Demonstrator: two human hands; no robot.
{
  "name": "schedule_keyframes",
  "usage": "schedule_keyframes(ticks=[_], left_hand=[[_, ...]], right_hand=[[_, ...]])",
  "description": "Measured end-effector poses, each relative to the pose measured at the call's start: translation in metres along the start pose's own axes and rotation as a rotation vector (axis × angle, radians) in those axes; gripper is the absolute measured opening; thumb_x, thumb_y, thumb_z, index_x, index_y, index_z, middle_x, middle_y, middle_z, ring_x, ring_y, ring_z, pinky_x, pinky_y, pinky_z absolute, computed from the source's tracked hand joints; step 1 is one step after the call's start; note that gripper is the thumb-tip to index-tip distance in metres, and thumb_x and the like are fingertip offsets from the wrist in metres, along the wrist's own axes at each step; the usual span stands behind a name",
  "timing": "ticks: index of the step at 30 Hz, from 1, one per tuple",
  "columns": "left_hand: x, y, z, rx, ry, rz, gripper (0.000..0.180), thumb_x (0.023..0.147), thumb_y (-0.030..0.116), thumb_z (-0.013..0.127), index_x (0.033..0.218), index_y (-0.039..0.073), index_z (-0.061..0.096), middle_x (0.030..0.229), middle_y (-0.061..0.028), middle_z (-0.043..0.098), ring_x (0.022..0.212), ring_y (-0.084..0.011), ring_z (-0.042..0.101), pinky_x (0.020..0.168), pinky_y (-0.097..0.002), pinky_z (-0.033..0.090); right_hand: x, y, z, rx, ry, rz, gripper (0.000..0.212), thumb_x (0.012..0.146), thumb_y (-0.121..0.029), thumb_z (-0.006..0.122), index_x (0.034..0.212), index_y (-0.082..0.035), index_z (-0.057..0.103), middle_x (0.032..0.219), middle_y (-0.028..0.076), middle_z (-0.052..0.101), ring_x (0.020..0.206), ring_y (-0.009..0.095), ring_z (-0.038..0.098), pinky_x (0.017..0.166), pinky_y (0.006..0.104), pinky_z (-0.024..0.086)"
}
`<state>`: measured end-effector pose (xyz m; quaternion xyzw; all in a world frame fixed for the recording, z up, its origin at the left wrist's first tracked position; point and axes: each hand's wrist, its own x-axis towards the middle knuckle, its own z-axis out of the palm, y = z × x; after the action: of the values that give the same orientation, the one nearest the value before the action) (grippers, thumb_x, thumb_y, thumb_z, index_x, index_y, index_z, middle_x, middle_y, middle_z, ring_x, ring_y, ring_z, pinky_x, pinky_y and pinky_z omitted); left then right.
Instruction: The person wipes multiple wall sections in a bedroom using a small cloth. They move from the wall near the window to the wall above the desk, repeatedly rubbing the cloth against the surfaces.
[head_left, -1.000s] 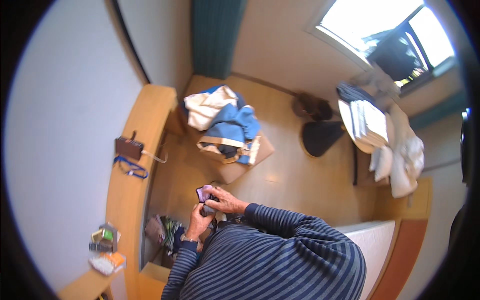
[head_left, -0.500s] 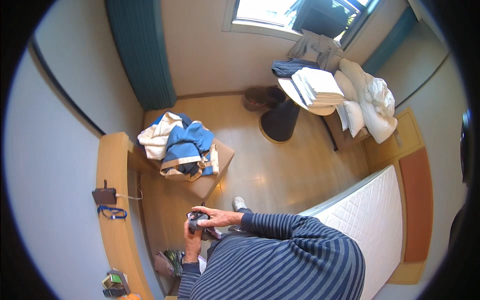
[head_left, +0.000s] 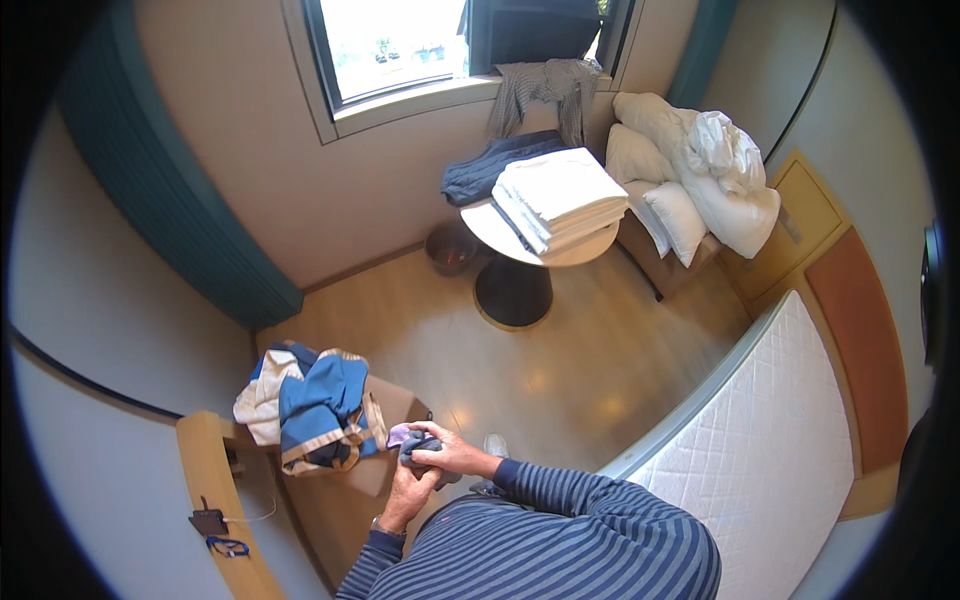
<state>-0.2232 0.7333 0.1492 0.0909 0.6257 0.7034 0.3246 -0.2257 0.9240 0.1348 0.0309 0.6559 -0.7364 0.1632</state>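
Observation:
In front of my body, both hands grip a small dark grey cloth bundle (head_left: 411, 449). A light purple cloth piece (head_left: 398, 434) sticks out at its far left side. My left hand (head_left: 408, 492) closes on the bundle from below, with a watch or band at the wrist. From the right, my right hand (head_left: 456, 454) wraps over it, fingers bent around the cloth. Whether the bundle is one garment or two cannot be made out. Just beyond lies a blue and cream bag or fabric pile (head_left: 325, 400) on a brown padded stool (head_left: 392, 400).
A round table (head_left: 590, 250) bears folded white linen (head_left: 560, 195) and dark blue cloth (head_left: 500, 165). Behind it, white pillows and a duvet (head_left: 735, 190) fill a brown seat. The bare mattress (head_left: 740, 430) is at right, a wooden desk (head_left: 215, 460) at left, a bin (head_left: 450, 247) by the wall.
My view has turned and lifted toward the window, so the room sits lower in it. Both hands have kept hold of the bundle, and its purple part now shows at the far left side.

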Motion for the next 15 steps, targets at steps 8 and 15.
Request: schedule_keyframes(ticks=[8,15], left_hand=[[0.164,0.058,0.093,0.483,-0.148,0.124,0.063,0.105,0.007,0.072,0.161,0.001,0.044,0.133,-0.0171,0.073,0.124,-0.0226,0.074,0.103,-0.0392,0.063],[0.277,0.201,0.143,0.710,-0.014,0.658,0.043,0.100,0.006,0.078,0.141,0.003,0.068,0.097,-0.0137,0.080,0.075,-0.0217,0.077,0.071,-0.0333,0.063]], right_hand=[[0.015,-0.041,-0.186,0.309,0.160,0.058,0.059,0.102,-0.028,0.080,0.154,-0.008,0.060,0.138,0.011,0.069,0.127,0.022,0.066,0.111,0.0379,0.055],[0.040,-0.072,-0.247,0.355,0.278,0.055,0.052,0.105,-0.019,0.075,0.152,-0.005,0.057,0.134,0.011,0.070,0.118,0.020,0.070,0.104,0.0356,0.059]])
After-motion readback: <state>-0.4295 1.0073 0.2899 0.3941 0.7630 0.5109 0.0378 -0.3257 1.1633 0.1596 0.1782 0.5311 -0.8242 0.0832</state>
